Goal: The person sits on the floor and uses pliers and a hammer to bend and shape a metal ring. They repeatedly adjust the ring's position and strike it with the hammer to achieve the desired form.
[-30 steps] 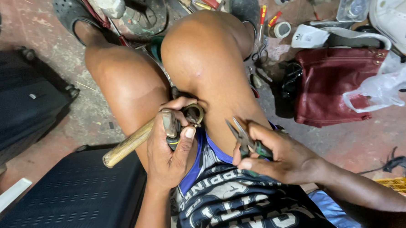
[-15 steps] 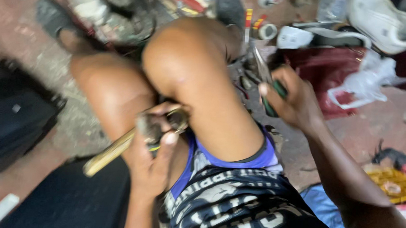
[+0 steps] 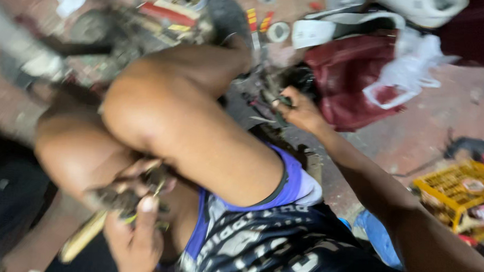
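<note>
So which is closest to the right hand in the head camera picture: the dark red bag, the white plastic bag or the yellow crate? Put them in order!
From the right hand, which reaches out to the floor clutter:
1. Dark red bag, just beside the hand, to its right.
2. White plastic bag, lying on the red bag's far side.
3. Yellow crate, off at the right edge, lower down.

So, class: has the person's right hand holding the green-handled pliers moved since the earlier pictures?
Yes. The right hand has gone from the lap out beside the dark red bag.
</note>
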Available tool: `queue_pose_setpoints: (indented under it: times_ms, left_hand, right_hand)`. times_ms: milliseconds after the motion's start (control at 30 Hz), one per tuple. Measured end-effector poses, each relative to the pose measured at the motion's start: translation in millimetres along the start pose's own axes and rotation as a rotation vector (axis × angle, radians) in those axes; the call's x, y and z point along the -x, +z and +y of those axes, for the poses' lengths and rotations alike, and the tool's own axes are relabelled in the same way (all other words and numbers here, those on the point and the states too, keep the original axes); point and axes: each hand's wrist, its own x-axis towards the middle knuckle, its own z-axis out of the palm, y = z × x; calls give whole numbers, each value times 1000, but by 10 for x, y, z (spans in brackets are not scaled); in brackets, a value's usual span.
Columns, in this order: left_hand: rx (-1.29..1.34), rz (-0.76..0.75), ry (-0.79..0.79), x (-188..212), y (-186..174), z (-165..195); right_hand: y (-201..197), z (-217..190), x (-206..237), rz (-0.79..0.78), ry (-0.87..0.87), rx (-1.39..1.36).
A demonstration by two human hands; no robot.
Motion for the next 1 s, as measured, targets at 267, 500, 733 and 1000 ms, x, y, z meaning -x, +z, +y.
queue_pose_setpoints:
  times_ms: [267, 500, 733, 1000]
  left_hand:
    - [-144, -13, 29, -45, -89, 81]
    - [-390, -16, 133, -73, -109, 137]
    - [-426, 7, 191, -70, -103, 61]
    - [-375, 20, 266, -77, -127, 65]
  right_hand:
    - [-657, -1272, 910, -5, -253, 106]
    - [-559, -1752, 1253, -835, -39, 245]
    - [-334, -2023, 1394, -328, -625, 254]
    - [-277, -2279, 1382, -188, -775, 389]
